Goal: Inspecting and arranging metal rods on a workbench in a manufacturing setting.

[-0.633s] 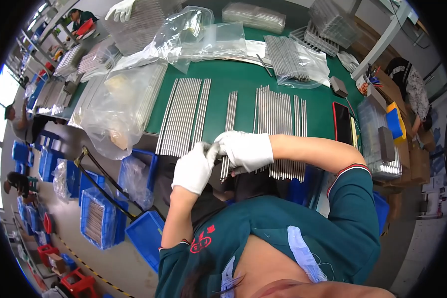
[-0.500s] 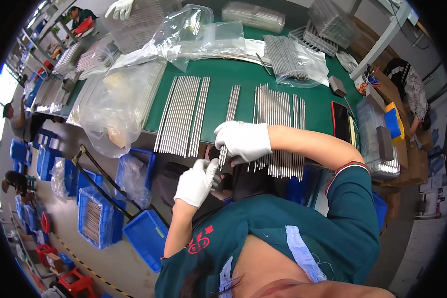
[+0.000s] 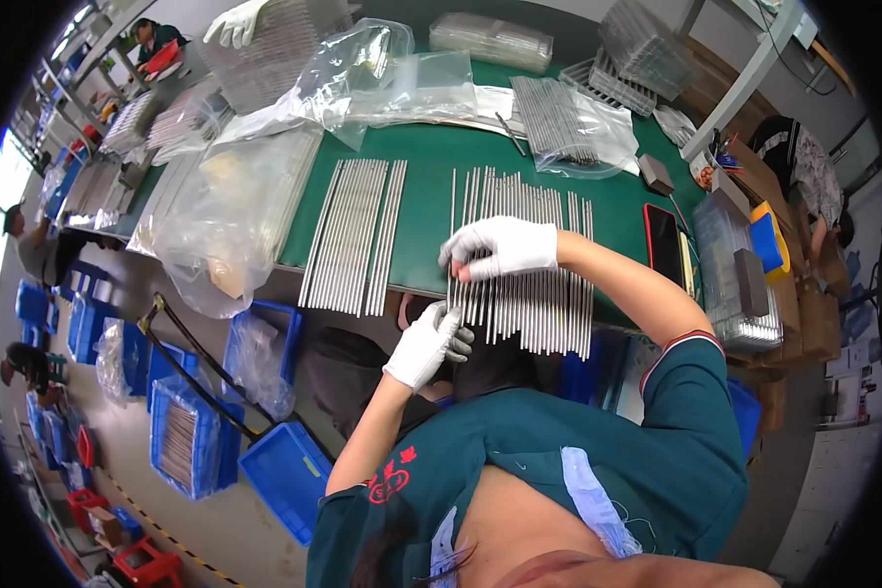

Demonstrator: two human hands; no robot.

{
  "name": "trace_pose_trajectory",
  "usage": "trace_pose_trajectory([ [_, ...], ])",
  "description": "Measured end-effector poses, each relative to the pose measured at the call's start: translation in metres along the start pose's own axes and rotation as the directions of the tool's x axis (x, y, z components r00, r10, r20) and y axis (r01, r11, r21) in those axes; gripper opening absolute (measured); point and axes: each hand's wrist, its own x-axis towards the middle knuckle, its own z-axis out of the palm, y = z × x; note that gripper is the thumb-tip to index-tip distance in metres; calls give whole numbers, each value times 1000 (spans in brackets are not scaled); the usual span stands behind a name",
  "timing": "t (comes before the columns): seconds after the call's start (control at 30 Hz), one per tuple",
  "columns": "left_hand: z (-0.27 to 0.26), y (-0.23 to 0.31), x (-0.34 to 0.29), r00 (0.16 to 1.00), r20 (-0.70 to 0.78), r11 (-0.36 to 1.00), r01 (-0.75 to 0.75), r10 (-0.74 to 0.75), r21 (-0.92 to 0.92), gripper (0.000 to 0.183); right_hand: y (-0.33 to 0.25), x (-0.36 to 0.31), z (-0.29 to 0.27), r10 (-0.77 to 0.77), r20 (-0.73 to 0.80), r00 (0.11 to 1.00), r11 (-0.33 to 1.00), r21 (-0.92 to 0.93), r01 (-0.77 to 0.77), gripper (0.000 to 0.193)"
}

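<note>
Both my hands wear white gloves. My right hand is over the near part of the table, its fingers closed at a thin metal rod standing a little apart on the left of a row. That row of metal rods lies side by side under my right wrist, the lower ends jutting past the table edge. My left hand is just below, fingers curled at the lower end of the single rod; what lies between them is hidden. Further left lies a second row of metal rods, with a narrow gap in it.
On the green table are plastic-wrapped trays at left and bagged rods at the back. A red-edged phone and clear boxes stand right. Blue crates are on the floor. Other people work farther off.
The small bunch of rods between the two rows has joined the right row, except one rod slightly apart. Both hands have moved right, the right one also slightly away from me.
</note>
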Motion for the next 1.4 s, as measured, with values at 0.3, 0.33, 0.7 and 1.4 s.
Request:
trace_pose_trajectory([
  [0.3,-22,-24,-22,995,-19,995,-101,101,14,36,17,2,16,-190,-197,962,857,-512,64,14],
  [0.33,-31,-23,-29,993,-2,992,-117,117,-41,39,19,1,16,-199,-217,956,849,-525,57,14],
  [0.7,-59,-11,-12,916,-401,929,-153,5,-338,55,21,2,29,-201,-363,910,868,-497,-7,14],
  [1.4,-51,-6,-16,989,-112,903,36,-92,-428,34,18,3,29,-161,-342,926,859,-511,-39,13],
])
